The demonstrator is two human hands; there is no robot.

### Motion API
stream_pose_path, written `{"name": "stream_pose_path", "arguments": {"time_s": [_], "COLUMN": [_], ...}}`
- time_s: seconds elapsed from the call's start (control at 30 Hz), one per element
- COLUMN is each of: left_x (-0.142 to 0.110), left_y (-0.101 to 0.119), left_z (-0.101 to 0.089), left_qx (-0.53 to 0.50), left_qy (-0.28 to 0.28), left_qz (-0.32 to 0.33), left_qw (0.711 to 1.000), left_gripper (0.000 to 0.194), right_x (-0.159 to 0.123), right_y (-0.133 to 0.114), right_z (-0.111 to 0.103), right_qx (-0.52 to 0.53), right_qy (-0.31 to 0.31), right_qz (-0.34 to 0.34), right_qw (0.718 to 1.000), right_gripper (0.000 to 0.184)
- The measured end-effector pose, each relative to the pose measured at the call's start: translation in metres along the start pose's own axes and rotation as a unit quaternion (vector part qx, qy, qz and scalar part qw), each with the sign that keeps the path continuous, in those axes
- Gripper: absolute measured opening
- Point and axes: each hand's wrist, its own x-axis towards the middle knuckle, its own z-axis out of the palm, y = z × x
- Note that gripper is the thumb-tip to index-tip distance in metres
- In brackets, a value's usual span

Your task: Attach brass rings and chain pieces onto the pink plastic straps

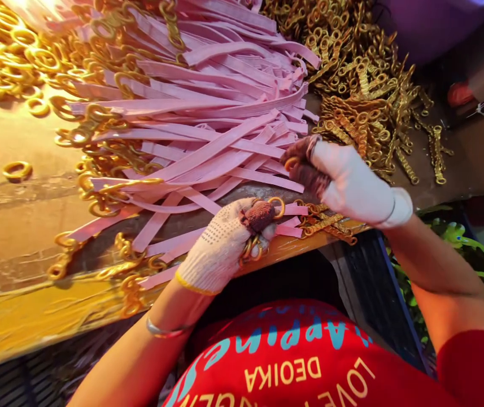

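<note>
My left hand (237, 234), in a dotted knit glove with brown fingertips, is closed around several gold rings (251, 249). One more ring (279, 207) stands up between its thumb and forefinger. To the right and a little higher, my right hand (343, 175) wears a white glove with dark brown fingertips. It pinches a gold ring (291, 163), only partly visible between the fingers. Just beyond both hands lies a heap of pink straps (225, 147), many with gold metal fittings (97, 121) at their left ends. A few gold link pieces (324, 222) lie by the table edge under my right hand.
Loose gold rings (8, 56) are heaped at the upper left, and a single ring (17, 170) lies apart on the worn table (8, 232). A large pile of gold link pieces (360, 107) covers the upper right. A dark blue crate edge (398, 299) is beside me.
</note>
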Motion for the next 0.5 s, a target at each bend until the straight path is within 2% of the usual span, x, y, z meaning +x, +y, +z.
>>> {"name": "stream_pose_path", "arguments": {"time_s": [0.07,0.13,0.2,0.33,0.4,0.5], "left_x": [-0.002,-0.004,-0.007,-0.012,-0.015,-0.017], "left_y": [0.001,0.001,-0.001,-0.009,-0.012,-0.011], "left_z": [-0.004,-0.006,-0.005,0.005,0.009,0.011], "left_qx": [0.027,0.023,-0.003,-0.055,-0.071,-0.050], "left_qy": [-0.026,-0.033,-0.021,-0.003,0.004,0.016], "left_qz": [0.010,0.025,0.038,0.044,0.038,0.030], "left_qw": [0.999,0.999,0.999,0.998,0.997,0.998], "left_gripper": [0.044,0.040,0.031,0.024,0.024,0.026], "right_x": [-0.016,-0.024,-0.027,-0.037,-0.046,-0.055], "right_y": [-0.007,-0.006,-0.003,-0.003,-0.006,-0.011], "right_z": [0.016,0.029,0.039,0.053,0.055,0.052], "right_qx": [0.023,0.065,0.108,0.110,0.064,-0.067], "right_qy": [-0.061,-0.096,-0.073,0.050,0.066,0.054], "right_qz": [-0.017,-0.009,-0.002,0.005,0.010,0.015], "right_qw": [0.998,0.993,0.991,0.993,0.996,0.996], "right_gripper": [0.022,0.025,0.023,0.020,0.025,0.037]}}
